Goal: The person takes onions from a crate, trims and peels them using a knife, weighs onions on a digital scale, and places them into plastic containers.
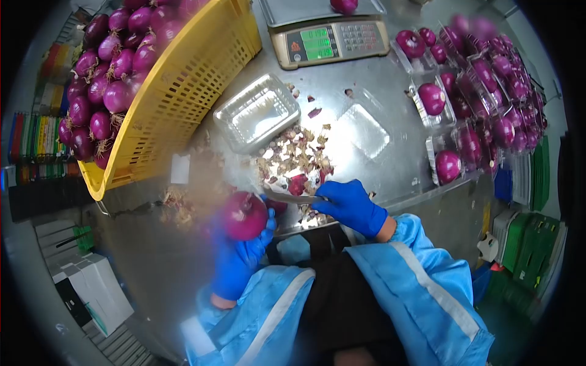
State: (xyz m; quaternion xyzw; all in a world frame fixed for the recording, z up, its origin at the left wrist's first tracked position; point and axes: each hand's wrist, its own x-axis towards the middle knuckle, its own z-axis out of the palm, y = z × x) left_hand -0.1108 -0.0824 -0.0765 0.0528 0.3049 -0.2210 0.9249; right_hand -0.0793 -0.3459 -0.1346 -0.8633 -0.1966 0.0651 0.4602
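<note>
My left hand (239, 259), in a blue glove, holds a large red onion (245, 216) at the table's front edge. Part of the onion's left side is blurred. My right hand (351, 207), also gloved in blue, grips a knife (293, 197) whose blade points left toward the onion. Onion scraps and peelings (299, 152) lie on the metal table (403, 165) just beyond the knife. Behind them stands an open clear plastic tray (257, 113), and another clear tray (364, 130) is to its right.
A yellow crate (183, 85) full of red onions (119, 96) leans at the left. At the back is a scale (329, 43) with an onion (343, 5) on top. Packed trays of onions (432, 99) are stacked at the right. Green crates (528, 250) stand beyond the table.
</note>
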